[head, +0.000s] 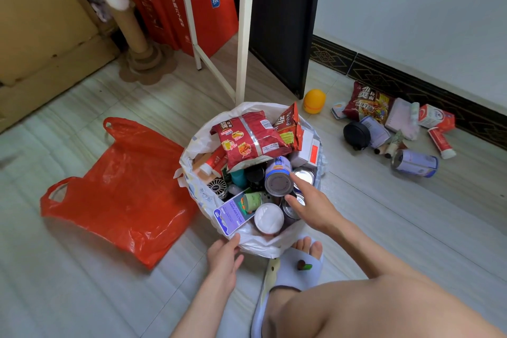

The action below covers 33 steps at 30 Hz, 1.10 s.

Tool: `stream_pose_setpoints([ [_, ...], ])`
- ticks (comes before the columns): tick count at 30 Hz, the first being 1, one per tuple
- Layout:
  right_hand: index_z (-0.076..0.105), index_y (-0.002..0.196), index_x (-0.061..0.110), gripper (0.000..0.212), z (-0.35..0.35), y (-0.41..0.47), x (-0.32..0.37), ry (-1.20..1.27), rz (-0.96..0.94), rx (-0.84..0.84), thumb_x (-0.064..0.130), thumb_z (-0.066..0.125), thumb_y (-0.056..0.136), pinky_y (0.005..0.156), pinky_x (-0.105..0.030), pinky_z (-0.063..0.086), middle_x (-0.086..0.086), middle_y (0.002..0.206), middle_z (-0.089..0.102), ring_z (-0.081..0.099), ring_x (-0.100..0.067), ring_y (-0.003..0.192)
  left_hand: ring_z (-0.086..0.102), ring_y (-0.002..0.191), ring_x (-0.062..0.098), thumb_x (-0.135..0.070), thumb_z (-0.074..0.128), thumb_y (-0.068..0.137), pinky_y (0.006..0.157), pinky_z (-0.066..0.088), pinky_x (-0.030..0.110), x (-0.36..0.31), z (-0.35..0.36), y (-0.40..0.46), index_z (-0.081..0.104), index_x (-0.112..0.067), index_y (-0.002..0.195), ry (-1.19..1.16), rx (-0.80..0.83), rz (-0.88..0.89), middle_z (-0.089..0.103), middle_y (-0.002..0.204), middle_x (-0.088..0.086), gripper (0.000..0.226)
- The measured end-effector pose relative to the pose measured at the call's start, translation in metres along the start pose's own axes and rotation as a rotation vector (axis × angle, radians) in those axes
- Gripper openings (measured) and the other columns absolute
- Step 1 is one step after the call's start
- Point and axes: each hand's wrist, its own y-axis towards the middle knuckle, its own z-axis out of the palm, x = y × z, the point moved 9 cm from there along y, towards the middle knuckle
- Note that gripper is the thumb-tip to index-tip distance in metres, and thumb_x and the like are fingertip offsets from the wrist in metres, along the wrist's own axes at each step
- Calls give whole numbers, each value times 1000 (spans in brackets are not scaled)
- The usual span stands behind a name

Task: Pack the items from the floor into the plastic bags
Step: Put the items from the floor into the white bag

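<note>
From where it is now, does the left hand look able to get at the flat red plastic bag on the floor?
Probably yes: the left hand rests at the white bag's near rim, and the red plastic bag lies just to its left with bare floor between.

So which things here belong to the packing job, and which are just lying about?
Job: full white plastic bag, flat red plastic bag, pile of packets, cans and tubes on the floor.
Lying about: cardboard scratching post, red gift bags, white metal stand.
</note>
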Motion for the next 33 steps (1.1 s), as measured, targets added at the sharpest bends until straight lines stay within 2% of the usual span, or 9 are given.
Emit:
stream_pose_setpoints([
  [4,25,145,24,58,1,-2,-1,-1,-2,14,29,50,93,105,-28,30,2,149,34,37,-17,134,57,73,19,9,54,85,68,46,26,-28,-14,-5,62,0,96,60,-96,233,63,79,5,17],
  [9,25,145,23,55,3,-3,8,-69,-53,65,30,46,95,108,-27,25,4,153,27,29,-14,138,60,71,20,3,63,81,70,51,31,-60,-28,3,67,3,91,192,-143,379,67,77,9,11],
  [14,31,143,24,50,5,0,16,-70,-75,121,32,45,95,104,-25,28,6,150,31,37,-14,133,60,69,23,-9,72,68,81,53,47,-104,-42,25,70,-22,59,363,-198,481,70,67,3,17],
  [19,48,131,17,39,-24,11,9,-71,-49,-58,29,46,95,94,-23,33,-2,137,50,47,-20,123,62,76,24,-5,71,75,87,52,48,-140,-76,35,70,-3,91,381,-318,498,71,92,18,17],
  [22,50,128,13,37,-44,26,-9,-61,49,-163,27,46,95,96,-31,37,-9,133,52,51,-24,118,57,81,23,-2,66,80,77,51,34,-150,-78,24,62,5,103,338,-323,510,66,102,22,24],
  [24,51,127,9,36,-56,39,-20,24,125,-234,24,47,94,95,-34,39,-12,131,54,53,-27,116,53,86,21,-1,62,84,70,46,26,-140,-76,17,55,7,112,291,-311,487,62,107,24,31],
  [26,49,127,5,37,-63,54,-34,110,220,-272,22,44,95,93,-36,40,-16,130,55,53,-31,115,51,90,19,-7,59,87,77,46,32,-121,-70,13,50,3,121,201,-260,406,60,109,19,36],
  [30,48,126,3,36,-57,80,-55,175,358,-234,18,33,97,88,-35,40,-16,127,54,51,-32,112,56,81,14,-11,55,90,81,45,34,-87,-58,7,59,-12,95,122,-198,248,63,88,3,6],
  [33,48,100,8,20,-45,96,-75,254,419,-221,16,30,96,64,-29,35,-13,101,49,45,-25,90,56,77,20,-7,54,91,88,45,39,-73,-53,5,60,-4,98,88,-187,176,61,90,10,9],
])
